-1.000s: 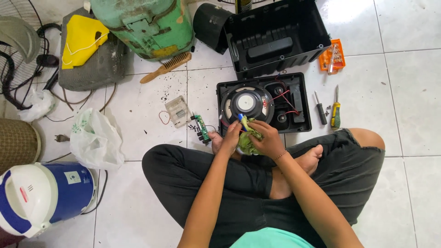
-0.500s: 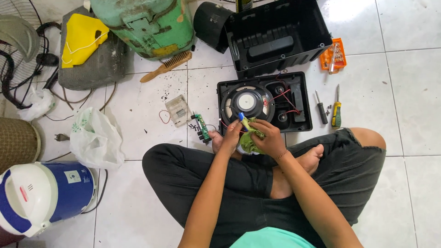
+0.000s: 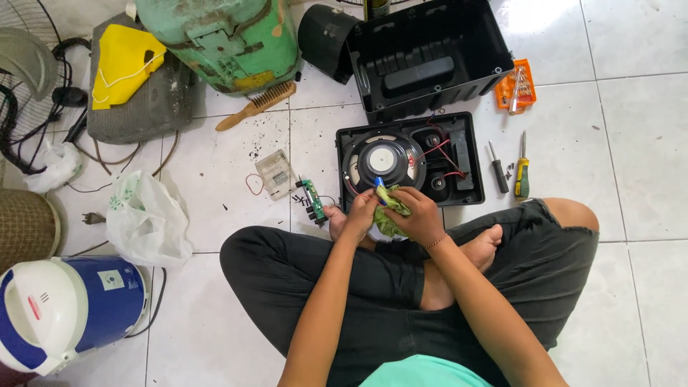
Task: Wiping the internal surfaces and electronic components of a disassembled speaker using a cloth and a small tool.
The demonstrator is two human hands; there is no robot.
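Head view: The person sits cross-legged on the tiled floor [image 3: 645, 129]. Both hands meet at the centre. The left hand [image 3: 360, 213] is closed around a small blue-tipped tool [image 3: 378, 183]. The right hand [image 3: 418, 215] grips a crumpled green cloth [image 3: 389, 215]. Both sit at the 6 o'clock edge of the black speaker panel [image 3: 466, 161], just below the round speaker cone [image 3: 383, 159]. Red wires [image 3: 438, 152] run at 3 o'clock of the cone. A green circuit board [image 3: 313, 193] lies at 9 o'clock, two screwdrivers [image 3: 510, 168] at 3 o'clock.

Risk, as judged: the tool tip could slip and puncture the cone; the cloth could snag the wires and pull a joint loose.
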